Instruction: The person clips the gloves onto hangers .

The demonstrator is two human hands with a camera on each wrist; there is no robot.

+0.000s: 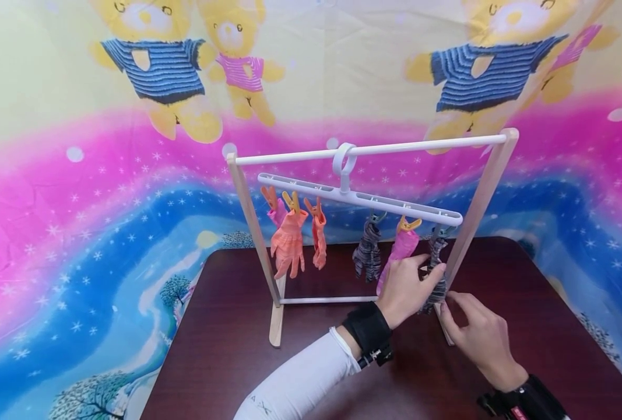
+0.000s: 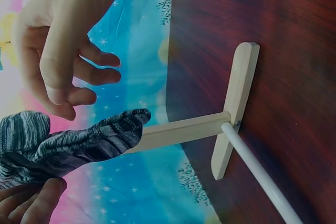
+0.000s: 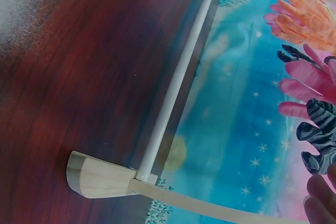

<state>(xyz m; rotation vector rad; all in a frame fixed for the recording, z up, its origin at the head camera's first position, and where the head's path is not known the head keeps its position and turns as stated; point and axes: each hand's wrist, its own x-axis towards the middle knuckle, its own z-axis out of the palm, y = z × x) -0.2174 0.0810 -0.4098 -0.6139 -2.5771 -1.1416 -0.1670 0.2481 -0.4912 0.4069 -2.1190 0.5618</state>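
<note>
A dark grey striped glove (image 1: 437,286) hangs from a clip at the right end of a white hanger (image 1: 405,208). My left hand (image 1: 407,289) pinches this glove by its side; in the left wrist view its fingertips (image 2: 50,195) press against the knit. Below and right of the glove, my right hand (image 1: 478,335) hovers with loosely bent fingers, apart from it in the left wrist view. A pink glove (image 1: 402,248) hangs just left, partly hidden by my left hand. Another grey striped glove (image 1: 368,251) hangs farther left.
An orange glove (image 1: 288,245), a narrow folded orange one (image 1: 318,242) and a mostly hidden pink one (image 1: 277,214) hang on the hanger's left half. The hanger tilts down rightward from the rack's white top bar (image 1: 415,146). Wooden posts (image 1: 481,204) stand on a dark table (image 1: 211,361).
</note>
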